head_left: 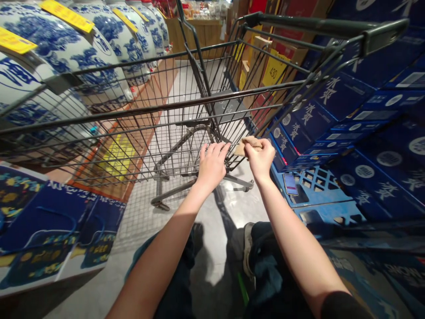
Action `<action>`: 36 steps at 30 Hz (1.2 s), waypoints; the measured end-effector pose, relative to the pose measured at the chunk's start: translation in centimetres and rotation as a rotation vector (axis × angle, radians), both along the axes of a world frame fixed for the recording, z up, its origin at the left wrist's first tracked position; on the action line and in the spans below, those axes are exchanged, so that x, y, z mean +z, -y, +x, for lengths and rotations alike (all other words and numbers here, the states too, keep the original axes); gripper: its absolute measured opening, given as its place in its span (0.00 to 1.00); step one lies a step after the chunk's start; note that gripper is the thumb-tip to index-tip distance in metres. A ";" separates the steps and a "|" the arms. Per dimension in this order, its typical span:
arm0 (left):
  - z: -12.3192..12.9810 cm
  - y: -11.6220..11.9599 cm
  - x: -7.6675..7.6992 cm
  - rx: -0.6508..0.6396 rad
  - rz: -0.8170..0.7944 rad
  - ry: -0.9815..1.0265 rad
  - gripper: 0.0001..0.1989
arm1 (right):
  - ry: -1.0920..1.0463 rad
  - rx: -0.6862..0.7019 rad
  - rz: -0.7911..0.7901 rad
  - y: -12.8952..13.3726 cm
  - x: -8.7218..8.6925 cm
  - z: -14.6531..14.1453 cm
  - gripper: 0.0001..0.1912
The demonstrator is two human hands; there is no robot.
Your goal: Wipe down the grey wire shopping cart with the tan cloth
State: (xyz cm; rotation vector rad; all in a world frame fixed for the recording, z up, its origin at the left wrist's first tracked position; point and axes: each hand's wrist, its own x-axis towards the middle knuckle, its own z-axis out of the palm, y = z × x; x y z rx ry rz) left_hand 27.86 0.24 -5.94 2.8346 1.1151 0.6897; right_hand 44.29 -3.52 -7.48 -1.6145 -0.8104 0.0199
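Observation:
A shopping cart [162,107] of dark metal wire stands sideways across the aisle in front of me. My right hand [261,158] pinches a crumpled beige cloth [251,144] against the cart's lower side wires. Just left of it, my left hand [213,163] rests at the same wire side, its fingers spread and holding nothing. Whether its fingertips press on the wire, I cannot tell. The cart's handle [318,29] is at the upper right, and its wheels and lower frame [175,192] show beneath the basket.
Large blue-and-white porcelain jars [109,40] line a wooden ledge on the left. Blue gift bags [43,221] stand at the lower left. Stacked blue boxes [348,97] rise on the right, beside a blue plastic pallet [327,188] with a phone [291,184] on it.

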 end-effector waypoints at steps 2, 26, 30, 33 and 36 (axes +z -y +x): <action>0.1 0.0 -0.1 -0.004 0.000 0.008 0.33 | -0.041 0.050 -0.053 -0.2 -1.2 -0.5 0.09; -1.9 -1.8 1.4 -0.128 -0.088 -0.048 0.40 | -0.176 0.245 -0.501 -1.9 -8.5 -4.3 0.08; -1.7 -1.7 1.4 -0.125 -0.093 -0.024 0.39 | -0.205 0.217 -0.299 -1.0 -6.1 -2.3 0.10; -1.6 -1.6 1.4 -0.129 -0.093 -0.009 0.38 | -0.163 0.179 -0.219 -0.3 -4.8 -1.1 0.12; -1.5 -1.6 1.4 -0.137 -0.095 -0.006 0.38 | -0.030 0.166 -0.275 0.0 -4.9 -1.2 0.08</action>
